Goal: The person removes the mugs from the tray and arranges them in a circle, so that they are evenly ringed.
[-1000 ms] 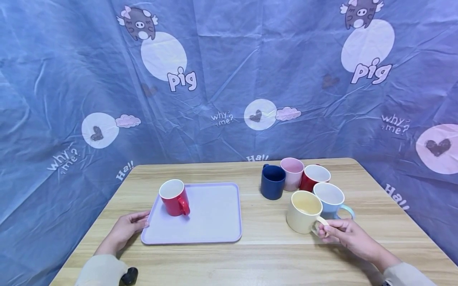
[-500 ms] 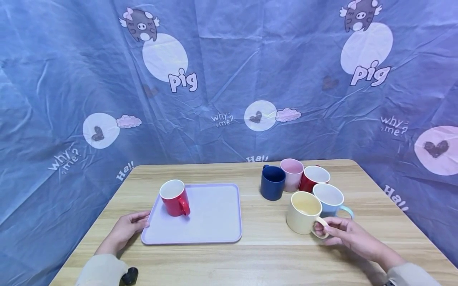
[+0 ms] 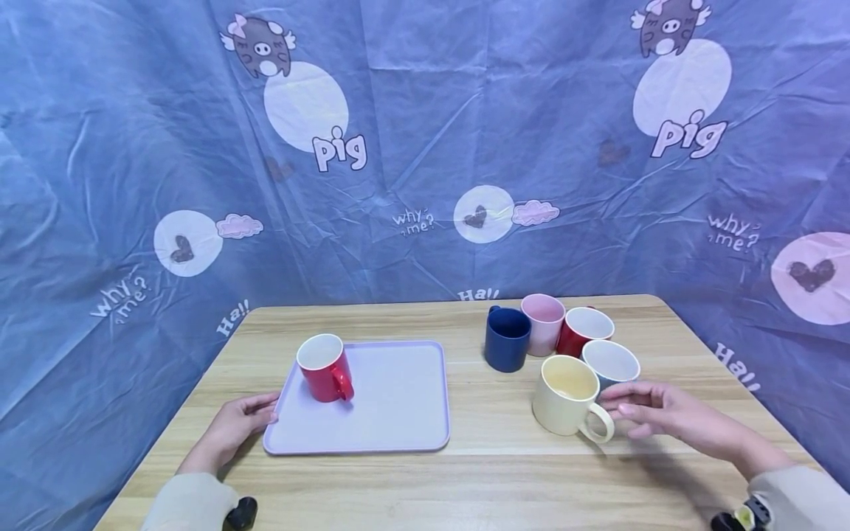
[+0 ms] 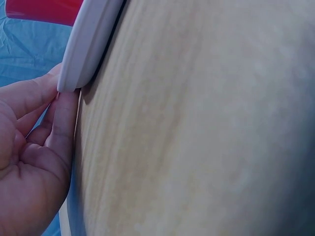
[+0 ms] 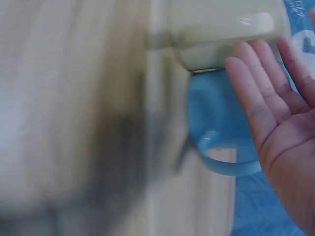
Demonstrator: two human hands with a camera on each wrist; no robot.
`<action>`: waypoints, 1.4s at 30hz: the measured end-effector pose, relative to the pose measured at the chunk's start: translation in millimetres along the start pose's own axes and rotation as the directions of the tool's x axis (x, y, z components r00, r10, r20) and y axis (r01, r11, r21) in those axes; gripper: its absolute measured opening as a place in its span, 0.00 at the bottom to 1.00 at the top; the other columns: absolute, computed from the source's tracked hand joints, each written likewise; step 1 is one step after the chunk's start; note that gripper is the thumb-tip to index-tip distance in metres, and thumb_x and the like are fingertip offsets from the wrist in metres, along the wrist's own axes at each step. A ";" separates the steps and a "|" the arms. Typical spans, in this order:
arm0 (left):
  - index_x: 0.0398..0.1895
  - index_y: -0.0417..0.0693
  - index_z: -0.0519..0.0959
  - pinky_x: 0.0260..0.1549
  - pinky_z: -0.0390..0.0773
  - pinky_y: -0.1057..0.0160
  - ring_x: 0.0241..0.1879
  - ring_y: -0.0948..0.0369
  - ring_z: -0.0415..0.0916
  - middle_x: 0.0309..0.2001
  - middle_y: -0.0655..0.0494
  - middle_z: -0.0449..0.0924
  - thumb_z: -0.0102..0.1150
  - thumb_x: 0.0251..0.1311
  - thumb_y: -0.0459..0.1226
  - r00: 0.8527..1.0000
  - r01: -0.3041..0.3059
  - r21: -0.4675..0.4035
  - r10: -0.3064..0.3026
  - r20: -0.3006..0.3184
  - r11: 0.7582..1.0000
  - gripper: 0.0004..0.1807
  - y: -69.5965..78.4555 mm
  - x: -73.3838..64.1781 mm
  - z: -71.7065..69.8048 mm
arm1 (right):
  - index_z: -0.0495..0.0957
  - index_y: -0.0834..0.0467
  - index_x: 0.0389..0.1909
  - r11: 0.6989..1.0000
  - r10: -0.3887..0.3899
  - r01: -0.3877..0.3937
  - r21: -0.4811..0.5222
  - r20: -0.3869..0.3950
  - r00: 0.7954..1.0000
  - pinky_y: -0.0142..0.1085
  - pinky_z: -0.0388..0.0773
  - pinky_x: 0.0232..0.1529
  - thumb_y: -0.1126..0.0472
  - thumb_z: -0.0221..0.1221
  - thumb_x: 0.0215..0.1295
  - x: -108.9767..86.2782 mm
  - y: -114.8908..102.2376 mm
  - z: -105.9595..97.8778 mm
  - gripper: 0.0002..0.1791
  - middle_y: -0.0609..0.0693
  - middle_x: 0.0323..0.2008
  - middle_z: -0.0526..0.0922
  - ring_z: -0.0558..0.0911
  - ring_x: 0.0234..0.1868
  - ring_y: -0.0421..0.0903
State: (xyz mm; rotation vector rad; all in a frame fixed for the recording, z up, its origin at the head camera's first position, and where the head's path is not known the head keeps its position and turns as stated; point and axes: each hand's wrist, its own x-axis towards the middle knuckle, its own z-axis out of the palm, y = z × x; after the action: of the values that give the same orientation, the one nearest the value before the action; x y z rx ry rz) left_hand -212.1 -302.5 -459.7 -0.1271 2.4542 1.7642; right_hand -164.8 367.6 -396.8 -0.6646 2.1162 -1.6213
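Observation:
My left hand (image 3: 232, 430) pinches the left edge of a lilac tray (image 3: 398, 398), fingertips at its rim (image 4: 88, 49). On the tray's left side stands a red mug (image 3: 325, 380), white inside, handle toward the front right. My right hand (image 3: 671, 417) has its fingers extended beside a cream mug (image 3: 561, 405), off its handle. In the right wrist view, the fingertips overlap the cream mug (image 5: 231, 24) and a light blue mug (image 5: 216, 110) below it. The hand hides the blue mug's handle in the head view.
Behind the cream mug stand a navy mug (image 3: 507, 343), a pink mug (image 3: 544, 324) and a second red mug (image 3: 574, 339), grouped closely. Wooden tabletop (image 3: 491, 487) runs along the front. A blue printed cloth (image 3: 425, 147) hangs behind the table.
My right hand has let go of the cream mug's handle and moved slightly up and right, over the light blue mug's handle. The left hand and tray stay put.

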 end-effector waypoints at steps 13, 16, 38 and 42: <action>0.60 0.20 0.65 0.44 0.79 0.70 0.43 0.68 0.77 0.53 0.31 0.75 0.57 0.59 0.25 0.999 -0.031 0.026 0.031 -0.006 0.999 0.26 -3.2 1.5 0.3 | 0.64 0.69 0.64 0.996 -0.039 0.037 -0.076 -0.026 0.999 0.45 0.81 0.45 0.69 0.44 0.73 18.9 -41.2 -15.1 0.20 0.51 0.56 0.78 0.79 0.53 0.46; 0.60 0.21 0.65 0.44 0.79 0.69 0.43 0.67 0.77 0.53 0.31 0.74 0.57 0.59 0.25 1.000 -0.024 0.025 0.025 -0.006 0.999 0.26 -2.9 1.4 0.1 | 0.64 0.68 0.63 0.994 -0.036 0.029 -0.103 -0.061 0.997 0.45 0.81 0.45 0.68 0.46 0.73 27.5 -50.0 -12.6 0.20 0.53 0.55 0.78 0.79 0.52 0.46; 0.60 0.21 0.65 0.44 0.79 0.67 0.46 0.62 0.77 0.52 0.32 0.75 0.58 0.59 0.26 1.000 -0.002 0.014 0.002 -0.015 1.000 0.27 -4.7 3.0 0.9 | 0.58 0.73 0.65 1.000 -0.005 0.002 -0.020 -0.122 0.992 0.48 0.81 0.44 0.62 0.57 0.68 118.6 -85.1 45.3 0.31 0.59 0.50 0.77 0.80 0.48 0.48; 0.60 0.21 0.65 0.44 0.79 0.68 0.46 0.61 0.77 0.52 0.33 0.76 0.58 0.59 0.26 1.000 0.001 0.025 -0.001 -0.022 1.000 0.27 -4.0 2.5 0.9 | 0.62 0.70 0.64 0.999 0.016 -0.019 -0.029 -0.098 0.995 0.45 0.82 0.44 0.60 0.58 0.67 135.3 -87.8 61.0 0.30 0.59 0.50 0.78 0.79 0.49 0.53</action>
State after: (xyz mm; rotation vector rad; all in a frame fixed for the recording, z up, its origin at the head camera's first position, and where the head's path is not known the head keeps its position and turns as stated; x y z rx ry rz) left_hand -214.0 -302.9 -464.1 -0.1461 2.4897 1.7400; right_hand -228.1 221.7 -330.2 -0.5852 2.2130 -1.6474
